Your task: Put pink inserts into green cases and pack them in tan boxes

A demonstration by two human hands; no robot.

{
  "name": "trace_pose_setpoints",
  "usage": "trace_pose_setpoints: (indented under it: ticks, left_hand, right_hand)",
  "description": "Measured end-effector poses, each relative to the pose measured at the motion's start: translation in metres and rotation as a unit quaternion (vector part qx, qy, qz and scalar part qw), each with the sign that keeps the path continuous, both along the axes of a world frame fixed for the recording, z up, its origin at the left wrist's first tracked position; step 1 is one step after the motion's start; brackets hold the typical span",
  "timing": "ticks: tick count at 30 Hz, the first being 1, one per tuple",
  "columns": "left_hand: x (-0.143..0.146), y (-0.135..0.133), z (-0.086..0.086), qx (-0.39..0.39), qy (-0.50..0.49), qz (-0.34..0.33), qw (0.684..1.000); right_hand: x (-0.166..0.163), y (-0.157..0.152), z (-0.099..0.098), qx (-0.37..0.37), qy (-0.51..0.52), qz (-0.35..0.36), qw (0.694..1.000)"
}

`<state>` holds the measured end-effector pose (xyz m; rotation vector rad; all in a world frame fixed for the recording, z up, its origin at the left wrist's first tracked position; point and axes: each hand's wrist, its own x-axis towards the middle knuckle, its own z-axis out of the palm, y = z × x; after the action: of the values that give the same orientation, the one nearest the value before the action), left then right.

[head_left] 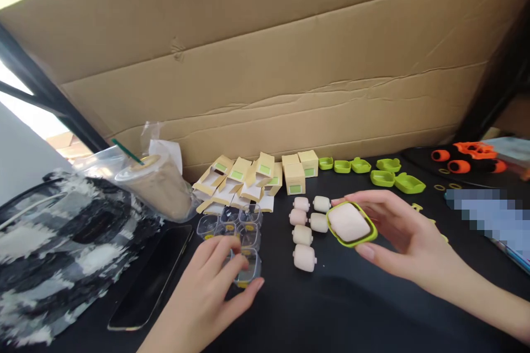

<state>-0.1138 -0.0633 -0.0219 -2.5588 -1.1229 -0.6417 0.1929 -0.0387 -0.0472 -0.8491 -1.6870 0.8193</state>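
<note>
My right hand (399, 234) grips a lime-green case (364, 237) between thumb and fingers. A pale pink rounded block (350, 223) sits in its opening, which is tilted toward me. My left hand (215, 281) is lowered over the nearest of several clear plastic cases (250, 236), its thumb apart from the bent fingers. Whether the left fingertips touch that case I cannot tell. Between my hands, several small pink and cream blocks (304, 258) lie in two columns on the black table (290, 314).
Opened small cardboard boxes (238, 174) and closed ones (295, 176) stand behind. Green shells (383, 178) lie at the back right, near orange-and-black parts (459, 166). On the left are a phone (151, 281), a bagged drink cup (161, 190) and black-and-white fabric (83, 253). Cardboard (269, 66) walls the back.
</note>
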Motion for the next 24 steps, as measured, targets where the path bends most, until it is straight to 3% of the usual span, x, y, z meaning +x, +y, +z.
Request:
trace_pose_setpoints:
  ticks: [6, 10, 13, 16, 20, 24]
  left_hand:
    - [-0.022, -0.013, -0.022, 0.036, 0.101, 0.046, 0.993]
    - [-0.012, -0.021, -0.005, -0.031, 0.096, 0.006, 0.995]
    - [0.011, -0.015, 0.018, -0.118, 0.042, -0.04, 0.991]
    - [0.05, 0.002, 0.028, -0.25, -0.044, -0.072, 0.965]
    - [0.1, 0.028, 0.015, -0.304, -0.103, -0.153, 0.935]
    - [0.119, 0.041, -0.012, -0.289, -0.08, -0.133, 0.945]
  right_hand:
    - [0.007, 0.01, 0.005, 0.004, 0.027, -0.005, 1.0]
    - [0.007, 0.007, 0.01, -0.018, 0.044, 0.02, 0.999]
    - [0.008, 0.006, 0.014, -0.022, 0.047, 0.018, 0.998]
    - [0.012, 0.009, 0.015, -0.011, 0.046, 0.004, 0.999]
    - [0.018, 0.018, 0.015, 0.027, 0.046, -0.038, 0.998]
    - [0.022, 0.022, 0.016, 0.04, -0.041, -0.025, 0.998]
